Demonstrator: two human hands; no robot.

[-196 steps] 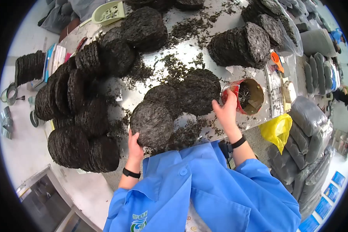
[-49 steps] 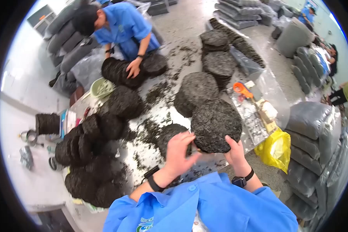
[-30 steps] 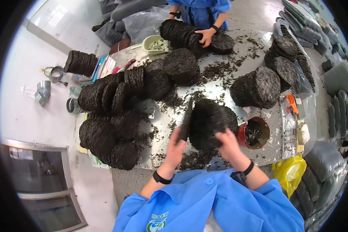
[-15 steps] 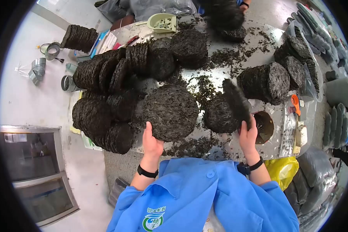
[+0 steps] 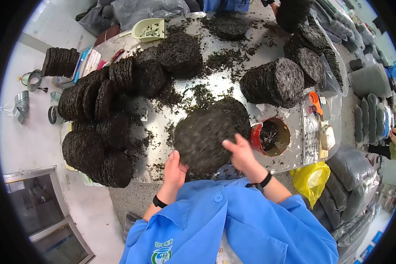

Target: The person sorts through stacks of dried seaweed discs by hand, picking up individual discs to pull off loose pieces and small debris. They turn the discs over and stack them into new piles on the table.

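Left hand [image 5: 175, 165] and right hand [image 5: 238, 152] are clamping one dark disc [image 5: 202, 138] upright at the bench [image 5: 215, 90] edge, hiding the stack behind; one red tin [image 5: 270, 136] sitting just right, contents probably crumbs.

A steel table [image 5: 215, 94] carries dark disc stacks [image 5: 275, 81], loose crumbs [image 5: 198, 94], a red tin [image 5: 270, 136].

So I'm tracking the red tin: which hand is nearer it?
Right. The right hand lies on the dark disc just beside the red tin; the left hand grips the disc's far edge.
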